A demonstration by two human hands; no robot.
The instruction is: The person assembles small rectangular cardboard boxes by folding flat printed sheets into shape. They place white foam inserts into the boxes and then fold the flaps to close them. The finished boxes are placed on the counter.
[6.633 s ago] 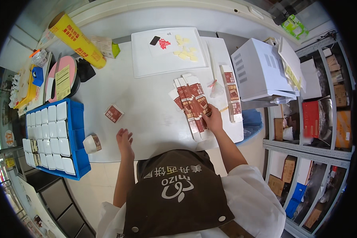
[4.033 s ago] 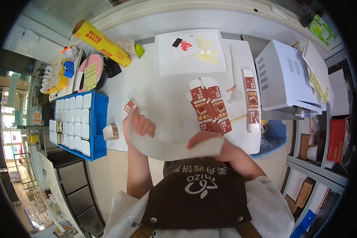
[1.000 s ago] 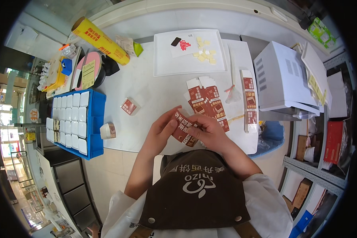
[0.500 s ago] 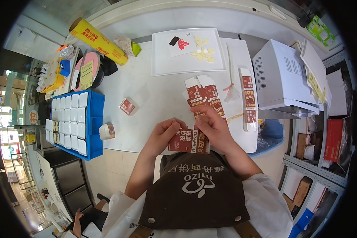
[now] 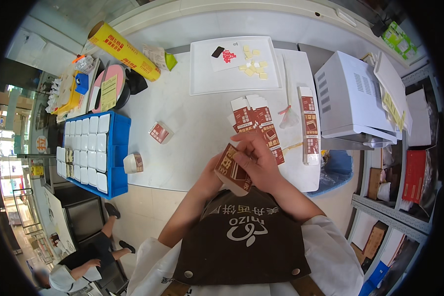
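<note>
Close above my apron, a small brown-and-white printed carton (image 5: pixel 233 170) is tilted between my two hands. My right hand (image 5: pixel 257 160) grips its upper right side, thumb on the printed face. On the other side my left hand (image 5: pixel 212 171) holds the carton; its fingers are mostly hidden behind it. Just beyond my hands lie several overlapping flat cartons (image 5: pixel 254 116) in the same print. Two similar cartons stand formed on the table to the left: one (image 5: pixel 159 133) farther in, the other (image 5: pixel 133 163) by the front edge.
White-lidded containers fill a blue crate (image 5: pixel 118 153) at the left. A white tray (image 5: pixel 207 81) at the back holds pale yellow squares and red pieces. More brown cartons (image 5: pixel 310 126) lie in a row near a white oven-like appliance (image 5: pixel 352 93). Behind on the left is another person (image 5: pixel 81 266).
The carton has gone from lying flattish with its printed panel showing to being turned and tilted, another face showing. My left hand has moved behind it. The other person has come farther into view.
</note>
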